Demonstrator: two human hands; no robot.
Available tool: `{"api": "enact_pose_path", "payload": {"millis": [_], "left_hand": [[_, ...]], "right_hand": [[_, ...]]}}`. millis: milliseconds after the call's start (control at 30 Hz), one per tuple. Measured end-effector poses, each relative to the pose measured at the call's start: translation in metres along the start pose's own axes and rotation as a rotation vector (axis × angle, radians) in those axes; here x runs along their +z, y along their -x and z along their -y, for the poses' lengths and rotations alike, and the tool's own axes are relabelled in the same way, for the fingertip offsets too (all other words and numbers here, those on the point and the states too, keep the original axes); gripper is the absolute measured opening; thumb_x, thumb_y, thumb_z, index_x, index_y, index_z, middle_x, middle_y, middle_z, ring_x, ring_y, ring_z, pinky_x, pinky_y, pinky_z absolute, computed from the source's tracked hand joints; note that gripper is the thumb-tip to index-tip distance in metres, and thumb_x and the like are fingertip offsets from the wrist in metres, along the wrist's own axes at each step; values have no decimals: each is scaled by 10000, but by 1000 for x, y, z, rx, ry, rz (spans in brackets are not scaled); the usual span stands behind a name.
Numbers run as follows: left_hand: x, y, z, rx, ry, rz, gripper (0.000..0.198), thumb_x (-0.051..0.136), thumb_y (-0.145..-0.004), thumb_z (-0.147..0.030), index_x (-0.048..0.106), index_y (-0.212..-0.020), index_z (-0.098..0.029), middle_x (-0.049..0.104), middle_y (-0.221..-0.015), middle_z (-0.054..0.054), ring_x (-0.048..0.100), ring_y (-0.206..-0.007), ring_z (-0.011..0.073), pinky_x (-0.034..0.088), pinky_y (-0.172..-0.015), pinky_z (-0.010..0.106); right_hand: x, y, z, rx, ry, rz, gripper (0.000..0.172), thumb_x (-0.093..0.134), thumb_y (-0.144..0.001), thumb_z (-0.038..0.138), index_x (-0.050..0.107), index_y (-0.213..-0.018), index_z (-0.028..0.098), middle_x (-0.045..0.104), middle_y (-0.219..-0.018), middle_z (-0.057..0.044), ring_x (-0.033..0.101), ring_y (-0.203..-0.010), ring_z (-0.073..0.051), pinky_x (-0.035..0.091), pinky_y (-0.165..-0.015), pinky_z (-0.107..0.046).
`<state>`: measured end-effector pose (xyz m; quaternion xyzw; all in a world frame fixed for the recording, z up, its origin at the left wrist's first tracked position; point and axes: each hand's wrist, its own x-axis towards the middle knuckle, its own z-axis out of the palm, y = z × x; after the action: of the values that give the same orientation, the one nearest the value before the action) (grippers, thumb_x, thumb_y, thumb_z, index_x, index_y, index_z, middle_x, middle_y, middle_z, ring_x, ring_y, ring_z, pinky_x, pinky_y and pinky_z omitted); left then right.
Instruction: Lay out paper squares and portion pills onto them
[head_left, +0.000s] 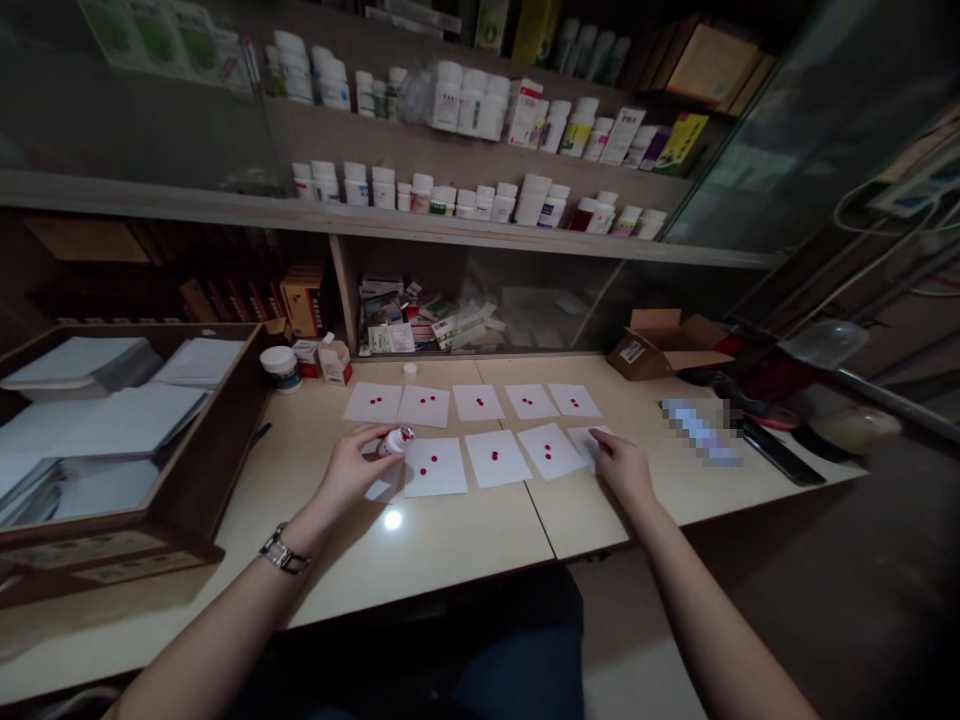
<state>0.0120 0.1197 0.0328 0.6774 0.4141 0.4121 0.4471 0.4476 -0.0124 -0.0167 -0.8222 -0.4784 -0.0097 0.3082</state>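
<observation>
My left hand (360, 468) is wrapped round a small white pill bottle (391, 443), tilted, with red tablets showing at its uncapped mouth. Beneath that hand lies a white paper square (384, 487), mostly covered. My right hand (624, 468) is closed, fingertips together over the rightmost paper square (583, 440) of the near row; anything between them is hidden. White paper squares lie in two rows, several bearing red tablets, such as the pair on this near square (435, 480). A white cap (409, 370) sits behind the far row.
A wooden tray (187, 440) of white paper stacks stands at left, beside a white tub (280, 368) and small boxes (334, 358). An opened carton (664, 345) and a blurred-out flat object (701, 432) lie at right. Shelves (465, 225) of medicine bottles rise behind.
</observation>
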Motion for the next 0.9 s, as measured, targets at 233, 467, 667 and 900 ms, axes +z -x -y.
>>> {"api": "enact_pose_path", "payload": {"millis": [233,467,667,900], "left_hand": [[-5,0,-4,-36,-6,-24,407,751,-595,-331,722,-959,-153,702,-1045,116,658,-950,248,573,-752,343],[-7,-2,-3,-36,-3,-48,420,744,-587,-336,721,-961,-145,692,-1068,123,661,-948,254,580,-708,329],[-6,-1,-5,-45,1,-42,416,740,-589,-330,718,-960,-143,698,-1063,120,667,-932,246,581,-700,322],[-7,0,-6,-29,-8,-31,394,732,-616,-299,714,-979,-148,685,-1090,124,652,-982,242,577,-748,328]], "right_hand": [[-3,-5,-16,-213,357,245,463,400,-829,102,614,-1235,157,616,-1267,-149,622,-1125,-262,462,-962,-350],[-6,-7,-19,-196,331,253,479,404,-838,118,576,-1285,143,629,-1246,-154,631,-1104,-261,468,-941,-333],[-8,-10,-19,-143,256,207,484,419,-802,100,621,-1240,140,684,-1156,-145,664,-1035,-245,488,-900,-318],[-17,-12,-17,-64,316,114,442,468,-809,128,638,-1217,109,699,-1110,-169,682,-961,-260,512,-823,-318]]}}
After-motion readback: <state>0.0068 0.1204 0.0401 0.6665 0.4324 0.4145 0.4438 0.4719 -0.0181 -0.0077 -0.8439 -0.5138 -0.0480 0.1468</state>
